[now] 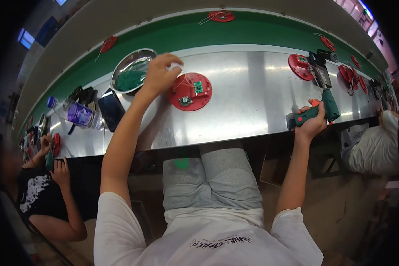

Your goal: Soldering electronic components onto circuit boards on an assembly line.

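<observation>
- Head view: the left hand [158, 75] reaches over the steel bench [252, 102], its fingers curled together and pinching a small white piece [175, 66] just above the red round disc [190, 91]; what the piece is cannot be made out.
- The disc lies flat on the bench and carries a small green circuit board [198, 87] and a round metal part [185, 101]; thin white wires loop off it towards the pinched piece.
- The right hand [311, 122] is wrapped around the grip of a green power screwdriver [320, 111] at the near bench edge; the fingers hide most of the handle.
- A shiny round tray [131, 70] sits just left of the left hand, its contents only a green blur.
- A bottle [75, 111] and a dark phone [111, 109] lie further left.
- More red discs [221, 16] ride the green belt [261, 31]; those at far right are bent and crowded by the lens.
- 2 co-workers are cut off at the left and right edges.
</observation>
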`<state>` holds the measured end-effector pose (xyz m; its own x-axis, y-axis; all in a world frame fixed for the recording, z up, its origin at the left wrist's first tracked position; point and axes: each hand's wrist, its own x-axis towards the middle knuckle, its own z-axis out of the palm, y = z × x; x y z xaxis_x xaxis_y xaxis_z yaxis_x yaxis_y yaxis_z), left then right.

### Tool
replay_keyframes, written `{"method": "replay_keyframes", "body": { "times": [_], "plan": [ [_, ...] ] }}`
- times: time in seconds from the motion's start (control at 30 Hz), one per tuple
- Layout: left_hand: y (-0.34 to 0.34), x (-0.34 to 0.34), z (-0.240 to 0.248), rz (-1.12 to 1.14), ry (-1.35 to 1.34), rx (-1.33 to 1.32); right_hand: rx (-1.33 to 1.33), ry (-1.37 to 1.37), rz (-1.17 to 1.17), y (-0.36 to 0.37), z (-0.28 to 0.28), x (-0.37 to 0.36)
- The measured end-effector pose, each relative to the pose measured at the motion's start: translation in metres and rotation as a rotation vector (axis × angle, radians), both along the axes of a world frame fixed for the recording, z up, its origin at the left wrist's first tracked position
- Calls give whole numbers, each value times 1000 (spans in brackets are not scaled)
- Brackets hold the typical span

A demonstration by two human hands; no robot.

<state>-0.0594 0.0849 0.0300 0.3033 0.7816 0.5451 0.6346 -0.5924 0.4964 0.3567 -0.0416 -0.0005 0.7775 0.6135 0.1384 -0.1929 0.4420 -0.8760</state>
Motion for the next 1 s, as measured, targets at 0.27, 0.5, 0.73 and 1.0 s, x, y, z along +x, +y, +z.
{"method": "replay_keyframes", "body": {
  "times": [0.27,0.5,0.73,1.0],
  "plan": [
    [-39,8,13,-333,93,237,-61,-54,-43,3,0,-5],
    [-25,1,-28,-395,-87,-48,-199,-47,-115,8,-14,15],
    [-29,0,-28,-280,-259,-216,-127,-114,-34,6,-16,18],
    [-19,-27,-4,-166,-83,-73,-137,-96,-26,5,-7,6]
  ]
}}
